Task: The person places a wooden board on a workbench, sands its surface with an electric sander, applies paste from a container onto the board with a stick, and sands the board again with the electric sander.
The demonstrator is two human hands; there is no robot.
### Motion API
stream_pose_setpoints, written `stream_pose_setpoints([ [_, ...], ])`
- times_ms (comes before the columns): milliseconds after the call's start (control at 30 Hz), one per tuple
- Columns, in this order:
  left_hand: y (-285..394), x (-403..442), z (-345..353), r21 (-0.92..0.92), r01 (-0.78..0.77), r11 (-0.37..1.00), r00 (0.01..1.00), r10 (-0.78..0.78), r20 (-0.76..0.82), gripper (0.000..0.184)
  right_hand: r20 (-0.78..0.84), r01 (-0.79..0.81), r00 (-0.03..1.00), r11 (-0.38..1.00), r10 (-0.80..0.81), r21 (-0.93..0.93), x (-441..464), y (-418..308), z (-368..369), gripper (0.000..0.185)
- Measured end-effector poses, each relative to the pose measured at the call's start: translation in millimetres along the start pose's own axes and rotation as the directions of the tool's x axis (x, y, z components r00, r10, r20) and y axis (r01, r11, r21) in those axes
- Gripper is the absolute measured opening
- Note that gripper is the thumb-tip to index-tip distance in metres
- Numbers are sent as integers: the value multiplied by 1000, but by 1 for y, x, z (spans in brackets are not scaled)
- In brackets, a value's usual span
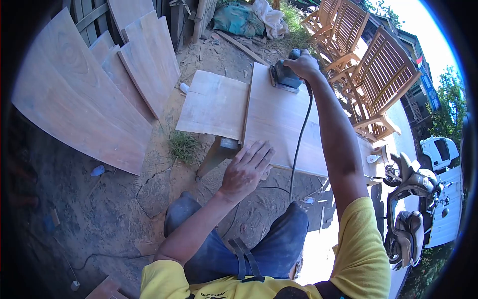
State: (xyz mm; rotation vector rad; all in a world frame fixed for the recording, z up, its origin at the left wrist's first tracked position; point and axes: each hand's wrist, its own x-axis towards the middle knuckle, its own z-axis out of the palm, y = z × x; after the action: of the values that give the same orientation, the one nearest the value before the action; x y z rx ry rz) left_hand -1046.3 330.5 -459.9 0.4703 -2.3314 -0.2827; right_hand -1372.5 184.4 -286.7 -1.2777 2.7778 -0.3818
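My right hand (pixel 304 65) grips the top of a dark electric sander (pixel 286 77), whose base rests on the far end of a long wooden board (pixel 271 122). From the sander a black cord (pixel 300 137) runs back across the board toward my knees. My left hand (pixel 248 167) lies over the board's near edge, its fingers stretched out and its thumb hidden. To the left of the long board, a smaller wooden panel (pixel 214 104) lies beside it on a wooden support (pixel 219 149).
Large wooden panels (pixel 84 94) lean against a fence at the left. Slatted wooden chairs (pixel 381 74) stand at the right, with a motorbike (pixel 411 194) nearer me. A green sack (pixel 239 21) lies at the back. Another cord (pixel 107 255) crosses the ground.
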Motion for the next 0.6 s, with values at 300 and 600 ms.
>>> stream_pose_setpoints([
  [300, -2, -1, 1, 25, -5, 1000, 1000, 4, 25, 50, 6, 265, 964, 961, -267, 75, -72, -35, 13, 93],
  [600, 0, -1, 3, 120, -23, 992, 999, 21, 25, 50, -75, -86, 993, 996, 88, 37, -50, 173, -32, 90],
])
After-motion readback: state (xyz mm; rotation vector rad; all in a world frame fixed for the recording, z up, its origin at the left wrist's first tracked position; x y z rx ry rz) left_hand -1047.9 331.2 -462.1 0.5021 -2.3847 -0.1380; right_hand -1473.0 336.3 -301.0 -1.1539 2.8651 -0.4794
